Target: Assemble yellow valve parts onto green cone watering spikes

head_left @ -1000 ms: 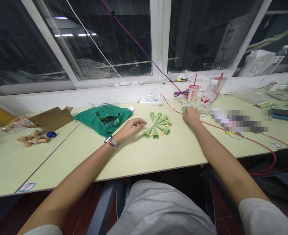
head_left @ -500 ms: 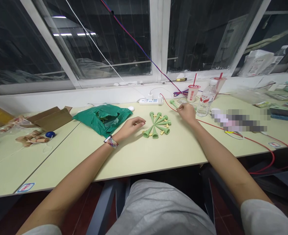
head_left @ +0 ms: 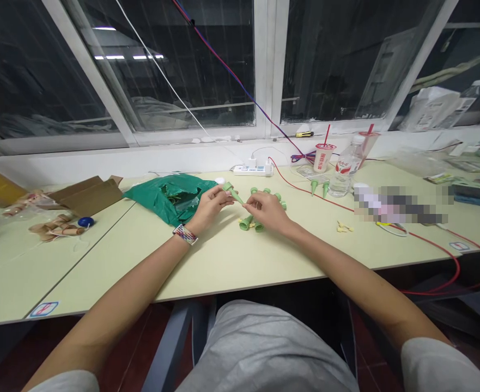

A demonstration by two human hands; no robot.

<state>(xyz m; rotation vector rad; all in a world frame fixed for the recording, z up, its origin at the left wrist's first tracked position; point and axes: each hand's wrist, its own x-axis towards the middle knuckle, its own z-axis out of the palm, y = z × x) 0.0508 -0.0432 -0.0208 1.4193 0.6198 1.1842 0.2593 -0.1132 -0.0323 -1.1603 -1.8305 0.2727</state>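
A green plastic plant-watering spike (head_left: 235,194), a narrow cone with a wide collar, is held above the table between both hands. My left hand (head_left: 210,208) grips it near the collar, fingers closed. At its thin tip, my right hand (head_left: 266,211) pinches it. Below and behind the right hand lie several more green spikes (head_left: 246,223) in a fan, some with small yellow valves; the hand hides part of them. Two other green spikes (head_left: 314,187) rest near the water bottle. Several loose yellow valves (head_left: 344,227) lie right of my right forearm.
A torn green plastic bag (head_left: 153,198) sits beside my left hand. At the back are a power strip (head_left: 251,170), a paper cup (head_left: 323,158) and a water bottle (head_left: 343,169). A red cable (head_left: 301,189) crosses the right side. Wooden toys (head_left: 60,227) and a cardboard box (head_left: 88,198) lie left.
My right hand has come left from the back right, bringing the green spike over to my left hand. My left hand has risen slightly left and closed on it.
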